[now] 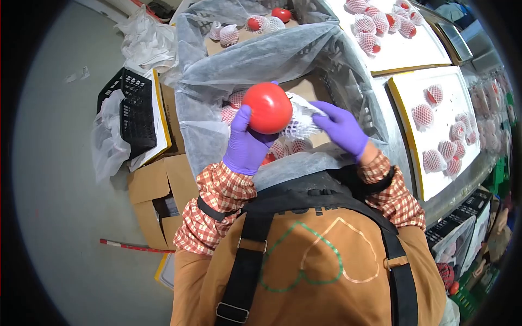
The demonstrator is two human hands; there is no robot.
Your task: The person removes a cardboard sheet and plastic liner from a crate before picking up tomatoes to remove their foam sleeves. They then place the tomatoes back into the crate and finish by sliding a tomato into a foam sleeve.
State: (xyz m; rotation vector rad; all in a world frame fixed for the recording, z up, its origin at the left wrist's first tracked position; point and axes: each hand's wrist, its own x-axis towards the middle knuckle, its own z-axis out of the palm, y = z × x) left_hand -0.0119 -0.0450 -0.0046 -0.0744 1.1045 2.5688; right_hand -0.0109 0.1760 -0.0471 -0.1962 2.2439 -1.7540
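A bare red tomato (267,107) rests in my left hand (246,145), which wears a purple glove and has its thumb and fingers wrapped round the fruit. To the right, my purple-gloved right hand (345,129) pinches a white foam net sleeve (302,119), which hangs beside the tomato. Both hands are above a crate lined with translucent plastic sheet (193,138). Inside the crate, below my hands, lie several tomatoes in foam nets (280,149), partly hidden by my hands and the sleeve.
Beyond is another lined compartment with netted tomatoes (229,35) and a bare tomato (281,14). On the right, two white trays (416,157) carry more netted tomatoes. A black crate (137,111) stands at left, above an open cardboard box (149,182). Red-and-white tape (128,245) lies on the floor.
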